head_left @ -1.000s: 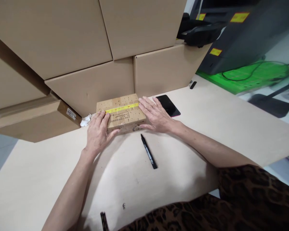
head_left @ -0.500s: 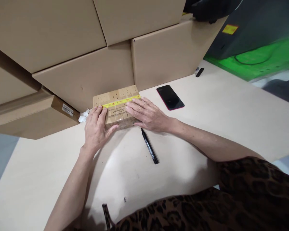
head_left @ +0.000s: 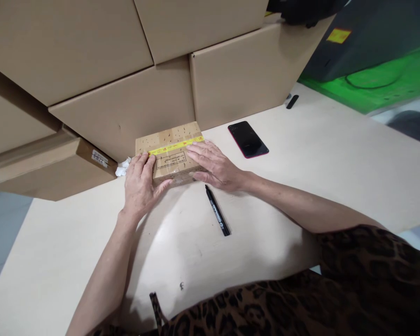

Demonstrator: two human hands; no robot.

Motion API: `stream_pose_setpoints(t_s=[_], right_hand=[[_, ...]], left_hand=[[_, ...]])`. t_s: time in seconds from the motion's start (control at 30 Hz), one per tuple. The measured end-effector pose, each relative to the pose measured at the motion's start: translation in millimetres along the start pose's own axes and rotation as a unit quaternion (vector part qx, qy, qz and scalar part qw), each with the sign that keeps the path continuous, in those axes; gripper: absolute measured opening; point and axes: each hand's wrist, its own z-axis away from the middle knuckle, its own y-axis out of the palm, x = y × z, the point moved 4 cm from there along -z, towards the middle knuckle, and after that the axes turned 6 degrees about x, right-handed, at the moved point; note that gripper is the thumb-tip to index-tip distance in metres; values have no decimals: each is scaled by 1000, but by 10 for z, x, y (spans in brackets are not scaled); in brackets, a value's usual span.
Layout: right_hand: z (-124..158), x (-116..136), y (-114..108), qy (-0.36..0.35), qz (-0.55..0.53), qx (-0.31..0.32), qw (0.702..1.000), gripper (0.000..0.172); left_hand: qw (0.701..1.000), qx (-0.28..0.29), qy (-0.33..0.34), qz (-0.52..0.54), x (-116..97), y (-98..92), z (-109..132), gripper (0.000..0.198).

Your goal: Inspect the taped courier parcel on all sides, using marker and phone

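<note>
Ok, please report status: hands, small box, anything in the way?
Left hand, right hand: on small box, opposite sides. Box closed, yellow tape across top. Maybe in way: black marker, just in front.

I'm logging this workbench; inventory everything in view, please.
table: 1, pale, centre
small box: 1, brown, on table
tape: 1, yellow, across small box
marker: 1, black, mid-table
phone: 1, black, right of small box
small bar: 1, black, beyond phone
scrap: 1 clump, white, left of small box
large cartons: 5+, brown, behind and left
unclear item: 1, black, top right
unit: 1, dark, upper right
label: 1, yellow, on unit
surface: 1, green, by unit
left hand: 1, bare, on small box's left
right hand: 1, bare, on small box's right
clothing: 1, brown-black, bottom
</note>
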Motion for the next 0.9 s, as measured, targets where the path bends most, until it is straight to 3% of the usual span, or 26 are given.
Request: stream_pose_setpoints(t_s=[0.2,0.37,0.47,0.57,0.7,0.9], right_hand=[[4,-1,-32,27,-60,33,997,79],[17,146,-48,20,-27,37,999,91],[-32,350,-87,-36,13,7,999,92],[-168,561,-149,-72,36,-24,996,95],[-423,784,-139,-61,60,-52,995,93],[-608,1033,-4,-53,84,-117,988,76]], left_hand=[[1000,9,-4,9,19,27,5,86],[1000,1,-23,-13,-40,-59,1,82],[999,-35,-28,-4,-238,-270,-8,73],[995,-86,-1,60,-566,-523,-7,56],[989,-88,16,120,-929,-697,4,64],[979,-112,-17,170,-1001,-773,29,44]])
